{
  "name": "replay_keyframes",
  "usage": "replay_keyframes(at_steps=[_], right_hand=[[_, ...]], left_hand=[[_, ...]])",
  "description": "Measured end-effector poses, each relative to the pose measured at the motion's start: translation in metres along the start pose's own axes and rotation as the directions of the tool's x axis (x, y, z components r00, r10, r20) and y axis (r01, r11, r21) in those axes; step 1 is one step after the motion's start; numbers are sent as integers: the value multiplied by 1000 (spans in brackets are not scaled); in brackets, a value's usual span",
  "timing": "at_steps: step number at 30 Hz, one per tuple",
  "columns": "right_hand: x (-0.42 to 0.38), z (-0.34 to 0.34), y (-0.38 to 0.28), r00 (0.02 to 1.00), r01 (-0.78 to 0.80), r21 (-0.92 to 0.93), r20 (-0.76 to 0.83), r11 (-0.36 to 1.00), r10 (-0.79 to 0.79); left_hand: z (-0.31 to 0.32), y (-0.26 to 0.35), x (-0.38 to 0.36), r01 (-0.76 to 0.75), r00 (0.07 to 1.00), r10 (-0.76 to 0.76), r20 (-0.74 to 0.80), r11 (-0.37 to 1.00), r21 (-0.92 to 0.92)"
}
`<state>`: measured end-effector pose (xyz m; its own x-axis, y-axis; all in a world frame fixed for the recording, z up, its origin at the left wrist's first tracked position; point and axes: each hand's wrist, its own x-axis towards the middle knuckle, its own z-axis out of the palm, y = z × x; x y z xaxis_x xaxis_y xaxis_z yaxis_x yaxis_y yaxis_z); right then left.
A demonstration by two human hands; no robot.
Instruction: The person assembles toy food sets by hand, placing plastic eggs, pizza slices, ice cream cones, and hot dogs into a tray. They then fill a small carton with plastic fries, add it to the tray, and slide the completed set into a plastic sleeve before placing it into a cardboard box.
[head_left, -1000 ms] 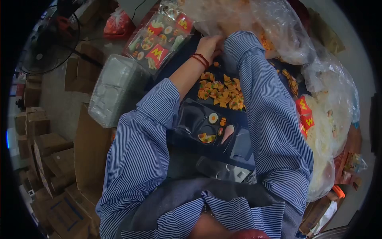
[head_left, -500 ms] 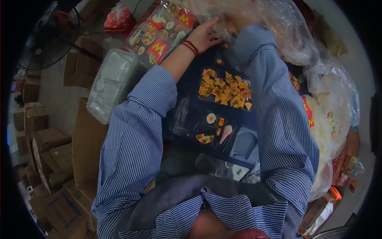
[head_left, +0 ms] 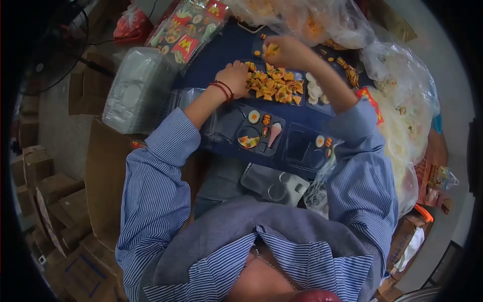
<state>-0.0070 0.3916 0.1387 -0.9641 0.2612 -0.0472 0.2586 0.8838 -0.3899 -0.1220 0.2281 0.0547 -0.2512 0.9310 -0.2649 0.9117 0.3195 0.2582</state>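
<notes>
A heap of small orange toy food pieces point(head_left: 275, 84), like topped pizza slices, lies on the dark blue table. My left hand point(head_left: 234, 78) rests against the heap's left edge, fingers extended and partly hidden by the pieces. Above the heap, my right hand point(head_left: 288, 52) is closed around a few of these orange pieces point(head_left: 272, 49). Nearer me, a clear plastic tray point(head_left: 280, 122) holds a toy fried egg point(head_left: 254, 117), small burger-like pieces, a pink ice cream cone point(head_left: 274, 134) and a round pizza point(head_left: 248, 141). Another clear tray point(head_left: 298, 146) beside it has an egg and small pieces at its right.
Stacked clear trays point(head_left: 132, 93) stand at the left, beside bagged printed cards point(head_left: 187, 30). White round pieces point(head_left: 314, 89) lie right of the heap. Large plastic bags point(head_left: 322, 22) line the back and right. A fan point(head_left: 55, 58) and cardboard boxes point(head_left: 45, 166) are at the left.
Both hands have come back from the plastic bags at the far side to the orange heap. My right hand now shows orange pieces in it. The camera view has shifted.
</notes>
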Motion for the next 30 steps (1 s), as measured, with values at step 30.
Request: replay_keyframes(at_steps=[30], right_hand=[[34, 87, 114, 888, -267, -454, -459, 850, 33]], left_hand=[[-20, -6, 131, -71, 966, -102, -238, 779, -623]])
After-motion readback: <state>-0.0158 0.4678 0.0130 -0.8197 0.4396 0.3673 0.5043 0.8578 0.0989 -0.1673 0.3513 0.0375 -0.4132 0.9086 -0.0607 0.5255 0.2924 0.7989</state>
